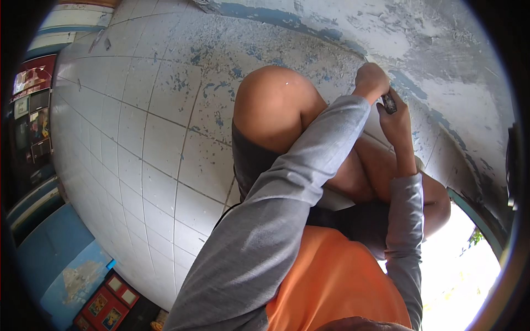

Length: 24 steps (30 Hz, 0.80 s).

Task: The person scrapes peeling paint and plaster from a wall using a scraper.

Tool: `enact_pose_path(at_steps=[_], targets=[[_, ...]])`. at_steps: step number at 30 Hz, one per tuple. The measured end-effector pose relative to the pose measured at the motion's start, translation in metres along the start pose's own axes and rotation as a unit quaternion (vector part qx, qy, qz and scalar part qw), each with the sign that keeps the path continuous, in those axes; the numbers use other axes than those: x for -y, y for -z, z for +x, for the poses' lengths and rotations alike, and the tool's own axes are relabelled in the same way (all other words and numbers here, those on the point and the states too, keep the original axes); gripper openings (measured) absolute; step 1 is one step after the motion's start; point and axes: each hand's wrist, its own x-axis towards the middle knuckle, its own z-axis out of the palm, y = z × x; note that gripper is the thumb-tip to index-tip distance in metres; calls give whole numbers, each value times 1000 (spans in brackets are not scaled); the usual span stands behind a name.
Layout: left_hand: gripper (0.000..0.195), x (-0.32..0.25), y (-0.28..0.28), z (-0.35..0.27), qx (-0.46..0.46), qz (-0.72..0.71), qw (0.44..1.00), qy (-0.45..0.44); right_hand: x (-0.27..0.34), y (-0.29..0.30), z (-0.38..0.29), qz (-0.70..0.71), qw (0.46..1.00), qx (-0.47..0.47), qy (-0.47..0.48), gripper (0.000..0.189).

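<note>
My left hand (371, 80) is closed in a fist against the foot of the painted wall (418, 49). A thin edge shows just past its knuckles, probably part of a narrow tool; the rest is hidden in the fist. Close beside it, my right hand (395, 118) grips a dark, rough, crusted object (389, 103) between thumb and fingers. What that object is I cannot tell. Blue and white paint is flaking along the wall's lower edge, and paint flakes (219, 89) lie scattered on the tiled floor (161, 136).
My bent knee (275, 103) rises left of my forearms, and my other leg (434, 202) is folded at the right. A bright opening (463, 265) lies at lower right. Red-framed panels (103, 306) and a blue painted surface (58, 248) stand at the far left.
</note>
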Motion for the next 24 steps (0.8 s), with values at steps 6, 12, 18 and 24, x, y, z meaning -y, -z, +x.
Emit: enact_pose_path(at_steps=[6,12,18,24], targets=[[28,4,-3,5,-9,-39,999,29,9,-7,-6,-75,996,-13,-48,46],[29,3,-13,1,-16,-4,999,-40,23,-11,-12,-121,990,-22,-63,46],[23,-1,-10,10,-70,23,997,-26,12,-1,0,-49,998,-40,-10,46],[24,-4,-12,5,-82,-4,997,11,17,-2,-18,-28,998,-53,-17,46]])
